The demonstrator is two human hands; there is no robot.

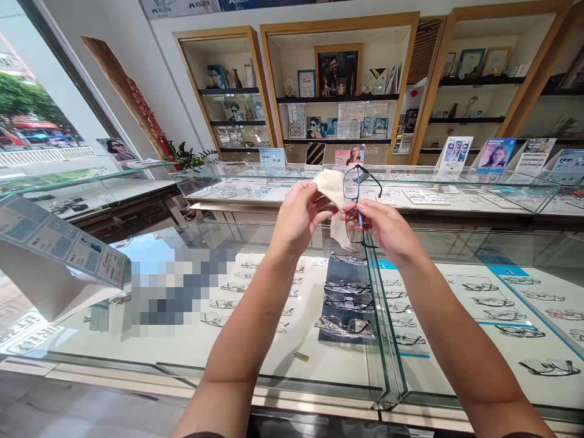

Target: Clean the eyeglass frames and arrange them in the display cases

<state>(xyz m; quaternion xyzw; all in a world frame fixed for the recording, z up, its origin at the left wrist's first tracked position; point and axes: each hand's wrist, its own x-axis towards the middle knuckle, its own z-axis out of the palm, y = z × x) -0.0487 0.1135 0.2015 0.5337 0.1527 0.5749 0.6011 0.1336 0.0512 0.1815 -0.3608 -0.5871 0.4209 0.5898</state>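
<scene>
Beyond the clear glass display counter (274,382) stand wood-framed shelves (340,27). The left hand (294,219), fingers curled, pinches a cream cloth (331,184); the right hand (387,228) grips dark, thin-rimmed eyeglasses (359,210) by the middle, held upright beside the cloth above the counter. A loose fingertip grip could let them slip onto the glass; pressing hard might bend the frame.

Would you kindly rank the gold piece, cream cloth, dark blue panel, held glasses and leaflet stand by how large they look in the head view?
1. Leaflet stand
2. Blue panel
3. Cream cloth and held glasses, too alike to rank
4. Gold piece
</scene>
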